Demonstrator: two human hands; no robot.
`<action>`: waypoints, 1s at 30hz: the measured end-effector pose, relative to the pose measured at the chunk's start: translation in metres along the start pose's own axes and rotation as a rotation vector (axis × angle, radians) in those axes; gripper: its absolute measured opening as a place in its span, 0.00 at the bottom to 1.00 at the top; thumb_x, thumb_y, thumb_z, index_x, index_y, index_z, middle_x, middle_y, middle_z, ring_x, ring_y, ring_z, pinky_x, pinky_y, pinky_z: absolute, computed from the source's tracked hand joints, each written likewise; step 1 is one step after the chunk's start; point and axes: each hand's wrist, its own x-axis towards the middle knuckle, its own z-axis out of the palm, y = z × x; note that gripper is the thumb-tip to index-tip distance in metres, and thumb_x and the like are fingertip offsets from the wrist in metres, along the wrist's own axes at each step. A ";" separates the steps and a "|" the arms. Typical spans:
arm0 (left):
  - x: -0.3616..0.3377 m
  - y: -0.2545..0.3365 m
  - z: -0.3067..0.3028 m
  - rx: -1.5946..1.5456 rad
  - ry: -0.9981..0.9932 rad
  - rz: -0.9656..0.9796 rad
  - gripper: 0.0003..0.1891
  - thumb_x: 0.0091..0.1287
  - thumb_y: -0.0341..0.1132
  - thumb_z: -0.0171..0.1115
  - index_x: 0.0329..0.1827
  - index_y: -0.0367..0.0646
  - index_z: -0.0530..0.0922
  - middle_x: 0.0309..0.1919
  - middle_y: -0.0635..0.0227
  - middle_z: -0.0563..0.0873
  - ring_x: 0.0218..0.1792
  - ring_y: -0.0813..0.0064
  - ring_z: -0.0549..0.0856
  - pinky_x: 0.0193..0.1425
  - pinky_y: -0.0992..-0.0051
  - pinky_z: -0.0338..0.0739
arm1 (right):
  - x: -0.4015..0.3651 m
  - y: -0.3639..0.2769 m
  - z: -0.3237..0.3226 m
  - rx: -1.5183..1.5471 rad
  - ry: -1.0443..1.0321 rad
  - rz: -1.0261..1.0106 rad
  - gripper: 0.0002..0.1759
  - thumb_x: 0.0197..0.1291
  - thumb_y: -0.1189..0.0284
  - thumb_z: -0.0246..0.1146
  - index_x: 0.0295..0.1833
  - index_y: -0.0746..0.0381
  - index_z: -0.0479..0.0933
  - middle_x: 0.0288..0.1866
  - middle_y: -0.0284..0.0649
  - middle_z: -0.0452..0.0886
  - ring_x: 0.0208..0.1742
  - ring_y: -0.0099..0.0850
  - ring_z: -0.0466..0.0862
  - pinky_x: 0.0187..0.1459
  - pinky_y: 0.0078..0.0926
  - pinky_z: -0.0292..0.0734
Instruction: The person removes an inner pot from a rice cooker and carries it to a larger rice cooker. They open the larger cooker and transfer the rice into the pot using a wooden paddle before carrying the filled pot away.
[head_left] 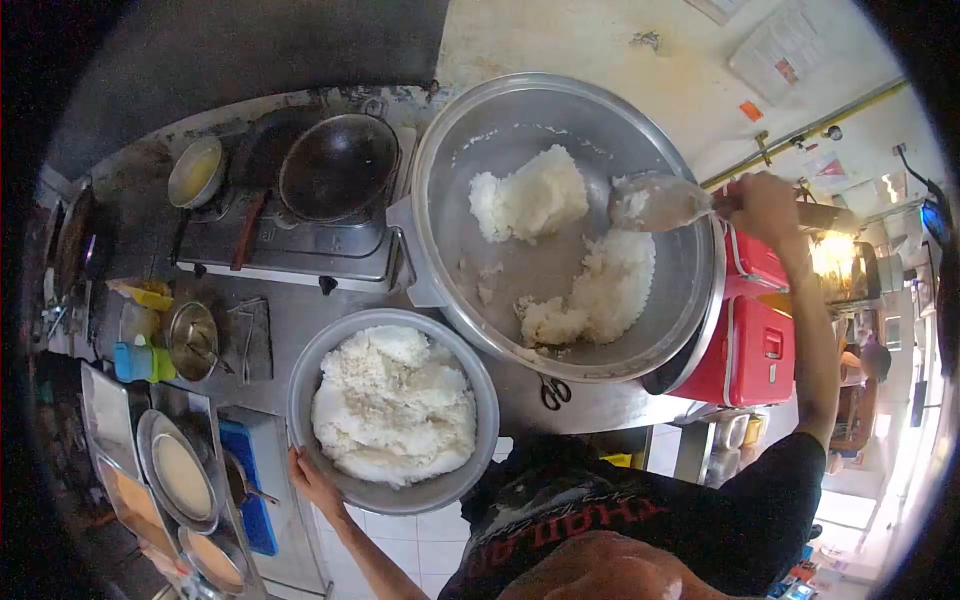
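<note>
My right hand (765, 210) is closed around the handle of a rice paddle (660, 200), whose broad blade has rice stuck to it. The blade is inside a large metal basin (450, 270), near its right wall. Two mounds of white cooked rice lie in that basin, one (540, 195) toward the back and another (610, 285) toward the front right. My left hand (315, 478) grips the rim of a smaller grey bowl (305, 400), heaped with white rice (395, 405). This bowl is in front of the basin, to its left.
Behind on the left, a gas stove (300, 250) carries a dark wok (340, 168) and a small pan (197, 172). Scissors (554, 392) lie by the basin's front edge. Red cooler boxes (750, 350) stand at the right. Pans of pale liquid (183, 475) sit at the lower left.
</note>
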 end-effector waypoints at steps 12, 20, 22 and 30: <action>0.005 -0.048 -0.017 -0.038 0.022 -0.010 0.26 0.77 0.46 0.44 0.66 0.31 0.68 0.62 0.52 0.73 0.61 0.62 0.74 0.67 0.66 0.66 | 0.003 -0.022 0.043 0.185 0.226 -0.127 0.14 0.53 0.60 0.68 0.41 0.58 0.83 0.29 0.44 0.81 0.30 0.44 0.82 0.33 0.43 0.76; 0.004 -0.031 -0.012 0.186 0.000 0.092 0.28 0.77 0.47 0.43 0.68 0.30 0.65 0.65 0.51 0.70 0.65 0.60 0.71 0.69 0.65 0.64 | 0.015 0.055 0.038 0.548 -0.239 -0.229 0.16 0.53 0.69 0.68 0.47 0.61 0.78 0.34 0.47 0.82 0.37 0.42 0.82 0.41 0.39 0.76; 0.009 -0.023 -0.009 0.061 -0.048 -0.059 0.29 0.77 0.47 0.43 0.68 0.30 0.64 0.65 0.51 0.69 0.65 0.60 0.71 0.69 0.65 0.64 | 0.014 0.061 0.033 0.535 -0.364 -0.188 0.13 0.55 0.67 0.66 0.43 0.63 0.78 0.32 0.47 0.82 0.35 0.41 0.82 0.41 0.41 0.77; 0.012 -0.038 -0.012 -0.026 0.012 -0.154 0.28 0.76 0.46 0.45 0.68 0.28 0.63 0.65 0.52 0.70 0.63 0.61 0.73 0.68 0.66 0.66 | 0.045 0.058 0.065 0.270 -0.294 -0.224 0.18 0.57 0.61 0.64 0.30 0.68 0.77 0.25 0.52 0.79 0.28 0.43 0.80 0.34 0.41 0.73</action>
